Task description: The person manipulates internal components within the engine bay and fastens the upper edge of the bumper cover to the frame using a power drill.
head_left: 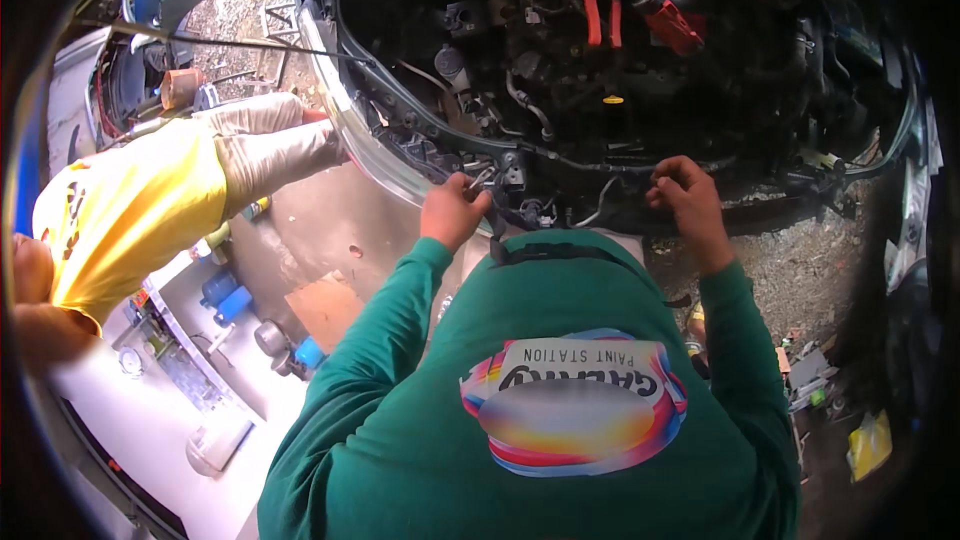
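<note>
My left hand [455, 212] is at the car's front edge, its thumb and fingers closed around a small silvery metal piece [482, 180] whose kind I cannot make out. It is beside a metal bracket [514, 170] and some thin wiring. Farther right, my right hand [690, 202] hovers over the front crossbar, fingers curled in toward the thumb. Whatever small thing may be in that pinch is too small to see. Between the hands, a pale thin cable [605, 198] hangs from the open engine bay [560, 130].
Red-handled pliers [602, 8] and a red-and-black power tool [672, 22] lie in the engine bay. A yellow oil cap [613, 100] shows there. At left, a person in a yellow shirt [140, 205] bends over near the fender. A yellow bag [869, 445] lies lower right.
</note>
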A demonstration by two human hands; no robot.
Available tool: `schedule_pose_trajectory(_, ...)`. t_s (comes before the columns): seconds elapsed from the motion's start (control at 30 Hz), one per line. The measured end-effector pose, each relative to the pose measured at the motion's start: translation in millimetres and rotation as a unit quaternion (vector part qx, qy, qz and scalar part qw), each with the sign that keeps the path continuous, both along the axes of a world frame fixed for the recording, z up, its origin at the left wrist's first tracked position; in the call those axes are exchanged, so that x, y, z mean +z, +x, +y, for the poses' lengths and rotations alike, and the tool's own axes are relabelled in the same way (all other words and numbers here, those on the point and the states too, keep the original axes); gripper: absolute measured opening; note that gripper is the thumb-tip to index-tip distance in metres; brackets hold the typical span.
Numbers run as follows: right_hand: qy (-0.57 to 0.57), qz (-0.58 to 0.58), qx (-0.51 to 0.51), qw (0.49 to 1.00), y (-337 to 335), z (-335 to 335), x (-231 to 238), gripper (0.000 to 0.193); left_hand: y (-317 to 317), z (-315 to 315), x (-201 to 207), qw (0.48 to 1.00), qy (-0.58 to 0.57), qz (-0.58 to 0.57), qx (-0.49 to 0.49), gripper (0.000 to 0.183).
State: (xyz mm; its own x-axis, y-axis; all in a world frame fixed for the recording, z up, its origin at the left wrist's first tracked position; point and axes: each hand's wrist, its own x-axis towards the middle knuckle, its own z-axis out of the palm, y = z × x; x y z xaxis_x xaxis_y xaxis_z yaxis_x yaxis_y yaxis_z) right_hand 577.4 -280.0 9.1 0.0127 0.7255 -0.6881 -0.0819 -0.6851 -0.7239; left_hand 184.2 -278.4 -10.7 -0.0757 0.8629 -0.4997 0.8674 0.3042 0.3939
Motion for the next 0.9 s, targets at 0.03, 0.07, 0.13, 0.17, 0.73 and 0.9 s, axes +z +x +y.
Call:
schedule_pose_trajectory(0.03,0.007,0.004,0.018,1.0,-6,2,2,0.011,5,-2,-1,1.0,0.003,-0.005,0.004,0.04)
schedule_pose_trajectory(0.07,0.013,0.008,0.035,0.999,-12,4,4,0.011,10,-2,-2,1.0,-0.016,0.025,-0.01,0.04)
schedule_pose_trajectory(0.13,0.014,0.01,0.039,0.999,-22,6,7,0.011,19,-1,0,0.997,-0.03,0.056,-0.035,0.035)
schedule_pose_trajectory(0.17,0.012,0.016,0.04,0.999,-26,7,8,0.011,19,-2,-2,0.998,-0.029,0.052,-0.033,0.035)
schedule_pose_trajectory(0.73,0.112,-0.016,0.34,0.934,-150,27,-37,0.03,-16,-19,-25,0.984,0.123,0.025,-0.126,0.038)
schedule_pose_trajectory(0.9,0.203,-0.095,0.383,0.896,-195,34,-52,0.021,-13,-21,-26,0.984,0.125,0.033,-0.122,0.032)
